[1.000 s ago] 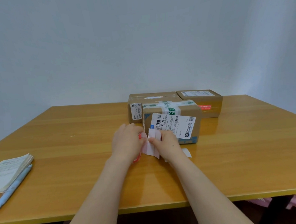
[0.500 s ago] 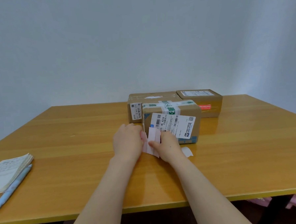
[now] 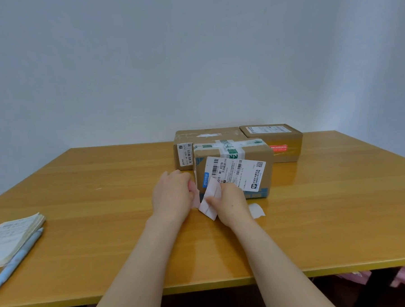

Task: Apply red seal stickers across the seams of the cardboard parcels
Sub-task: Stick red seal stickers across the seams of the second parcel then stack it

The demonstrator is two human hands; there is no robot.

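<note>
Both hands are pinching the white backing strip, its red sticker now hidden behind the left hand, so peeling is probably progressing.

The left hand covers its own fingertips and most of the pinkish strip it pinches, so no red sticker can be made out there. The right hand hides the lower left corner of the front parcel, whose label print is too small to read. Left of that parcel, the notepad and pen are cut by the frame edge.
</note>
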